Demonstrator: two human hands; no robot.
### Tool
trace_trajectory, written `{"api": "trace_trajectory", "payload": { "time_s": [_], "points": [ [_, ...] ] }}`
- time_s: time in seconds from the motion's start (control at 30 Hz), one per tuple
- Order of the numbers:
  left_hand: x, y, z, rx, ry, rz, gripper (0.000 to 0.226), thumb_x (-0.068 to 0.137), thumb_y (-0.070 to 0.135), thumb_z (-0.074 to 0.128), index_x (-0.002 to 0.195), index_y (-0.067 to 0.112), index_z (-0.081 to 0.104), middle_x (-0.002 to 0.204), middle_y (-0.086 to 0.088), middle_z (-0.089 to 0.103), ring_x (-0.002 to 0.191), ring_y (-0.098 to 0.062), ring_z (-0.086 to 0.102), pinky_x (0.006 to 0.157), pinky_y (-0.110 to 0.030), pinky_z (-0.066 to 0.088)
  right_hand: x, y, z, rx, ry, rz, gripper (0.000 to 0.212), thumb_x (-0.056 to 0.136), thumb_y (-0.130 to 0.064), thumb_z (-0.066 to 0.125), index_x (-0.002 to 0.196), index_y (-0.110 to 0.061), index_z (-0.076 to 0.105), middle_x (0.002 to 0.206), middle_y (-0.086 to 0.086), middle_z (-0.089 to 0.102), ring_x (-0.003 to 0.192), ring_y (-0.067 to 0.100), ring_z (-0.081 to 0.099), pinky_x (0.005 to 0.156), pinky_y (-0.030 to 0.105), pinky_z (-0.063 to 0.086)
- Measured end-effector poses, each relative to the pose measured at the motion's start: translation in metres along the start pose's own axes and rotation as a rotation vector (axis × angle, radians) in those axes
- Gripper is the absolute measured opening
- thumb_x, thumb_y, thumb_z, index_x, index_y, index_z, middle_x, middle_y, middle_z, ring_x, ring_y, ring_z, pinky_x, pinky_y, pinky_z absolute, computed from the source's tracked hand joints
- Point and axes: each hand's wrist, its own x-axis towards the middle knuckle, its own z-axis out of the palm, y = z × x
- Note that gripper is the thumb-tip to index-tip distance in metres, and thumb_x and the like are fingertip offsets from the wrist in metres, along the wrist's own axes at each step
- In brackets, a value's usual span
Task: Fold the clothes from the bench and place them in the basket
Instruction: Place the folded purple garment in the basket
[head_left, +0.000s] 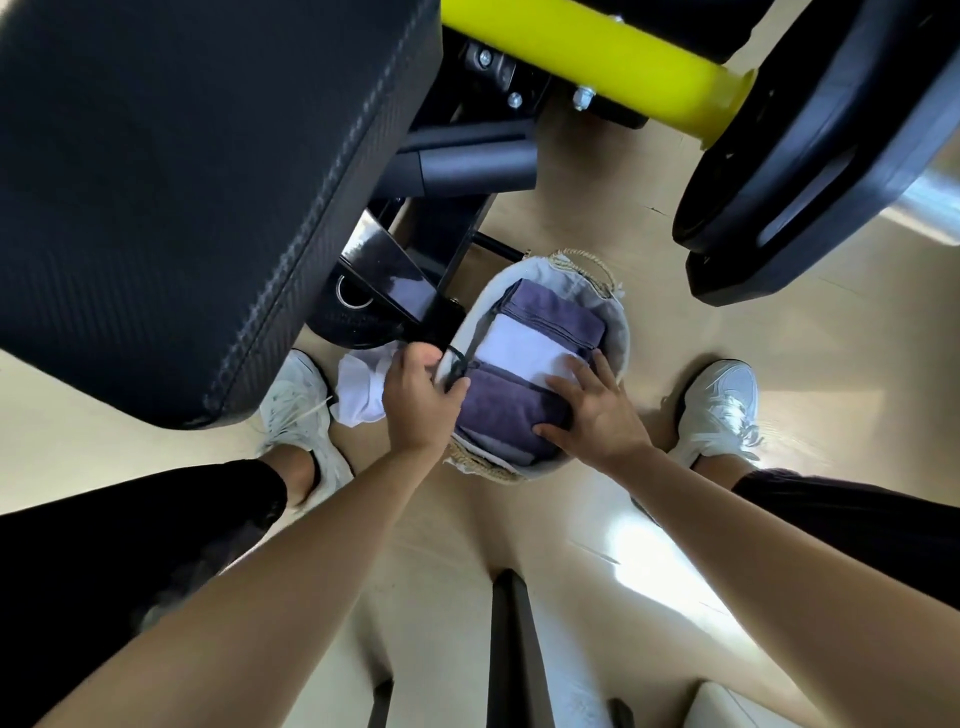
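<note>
Floor (675, 291) clear around basket (621, 340)

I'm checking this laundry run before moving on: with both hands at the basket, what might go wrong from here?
1. The white cloth lies on the floor outside the basket, by the left shoe; it may get left behind or stepped on.
2. The left hand pinches a dark strap at the rim; tugging it might tip the basket or disturb the stack.
3. The right hand presses the folded purple towel; sliding could unfold it.
</note>
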Motion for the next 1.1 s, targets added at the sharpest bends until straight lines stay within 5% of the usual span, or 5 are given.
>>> {"api": "trace_trajectory", "payload": {
  "time_s": [0.1, 0.3, 0.43, 0.8, 1.1],
  "points": [
    [-0.024, 0.008, 0.007, 0.143, 0.077, 0.170, 0.047, 0.072, 0.028, 0.083, 0.108, 0.009, 0.061, 0.111, -0.013, 0.062, 0.104, -0.033, 0.056, 0.089, -0.047, 0.051, -0.002, 0.001, 0.000, 0.009, 0.069, 0.000, 0.076, 0.065, -0.048, 0.084, 0.129, -0.014, 0.059, 0.147, 0.019, 0.044, 0.139, 0.053, 0.030, 0.104, 0.062, 0.041],
    [-0.031, 0.018, 0.037, 0.531, -0.274, 0.404, 0.082, 0.080, 0.055, 0.069, 0.146, 0.012, 0.047, 0.158, -0.019, 0.040, 0.150, -0.038, 0.031, 0.122, -0.051, 0.025, -0.007, 0.009, 0.000, -0.011, 0.172, 0.176, 0.128, 0.059, -0.082, 0.066, 0.157, -0.016, 0.016, 0.160, 0.031, 0.003, 0.145, 0.051, 0.011, 0.116, 0.063, 0.021],
    [-0.019, 0.014, 0.044, 0.645, -0.425, 0.599, 0.065, 0.089, 0.056, 0.052, 0.143, 0.020, 0.053, 0.156, -0.012, 0.045, 0.149, -0.033, 0.035, 0.121, -0.047, 0.022, -0.007, 0.008, 0.000, 0.302, 0.095, 0.268, 0.148, 0.050, -0.068, 0.084, 0.158, -0.021, -0.007, 0.160, 0.024, -0.022, 0.143, 0.047, 0.030, 0.101, 0.047, 0.046],
    [0.014, 0.004, 0.046, 0.800, -0.553, 0.721, 0.065, 0.097, 0.064, 0.043, 0.155, 0.036, 0.033, 0.168, 0.000, 0.025, 0.151, -0.026, 0.031, 0.121, -0.047, 0.025, 0.010, 0.002, 0.002, 0.212, 0.096, 0.289, 0.141, 0.059, -0.056, 0.087, 0.157, -0.023, -0.009, 0.156, 0.024, -0.033, 0.111, 0.043, 0.064, 0.091, 0.037, 0.053],
    [0.003, 0.010, 0.035, 0.669, -0.471, 0.698, 0.056, 0.094, 0.054, 0.054, 0.144, 0.027, 0.054, 0.156, -0.004, 0.047, 0.142, -0.029, 0.044, 0.117, -0.050, 0.032, 0.009, -0.001, -0.018, 0.144, 0.019, 0.311, 0.135, 0.060, -0.059, 0.085, 0.157, -0.023, -0.001, 0.158, 0.026, -0.023, 0.146, 0.046, 0.020, 0.110, 0.047, 0.040]
  ]
}}
